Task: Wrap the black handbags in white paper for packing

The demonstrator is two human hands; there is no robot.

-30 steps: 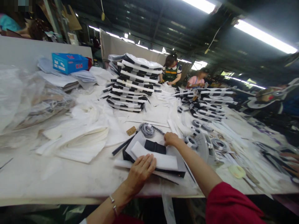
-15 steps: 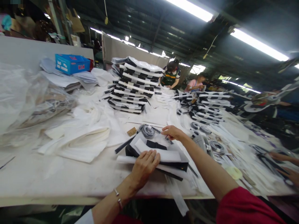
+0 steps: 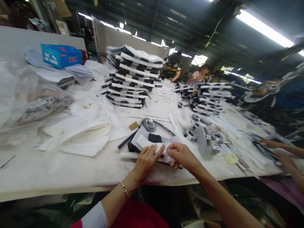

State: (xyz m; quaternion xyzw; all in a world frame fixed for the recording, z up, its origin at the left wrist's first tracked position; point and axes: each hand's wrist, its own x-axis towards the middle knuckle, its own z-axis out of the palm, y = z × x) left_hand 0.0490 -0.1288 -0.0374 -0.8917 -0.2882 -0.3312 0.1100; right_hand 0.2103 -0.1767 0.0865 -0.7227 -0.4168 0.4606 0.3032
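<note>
Counted one black-and-grey article (image 3: pixel 140 133), one white sheet (image 3: pixel 143 141) atop, one brown tag (image 3: pixel 133 125) and, at upper left, one blue box (image 3: pixel 62 56). Located the article on the desk (image 3: pixel 90 174), at lower centre of the frame, under the flat, extended left grip (image 3: pixel 145 158) and beside the narrowly curled right grip (image 3: pixel 181 155). Could not tell pinch from contact at right. Noted one coiled strap (image 3: pixel 148 124) just above, one tall striped stack (image 3: pixel 134 79) at upper centre. Found near side screened by both grips.

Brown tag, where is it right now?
In the head view, left of centre, the brown tag lies on the white table, just left of the grey coil and beyond the left hand.
</note>
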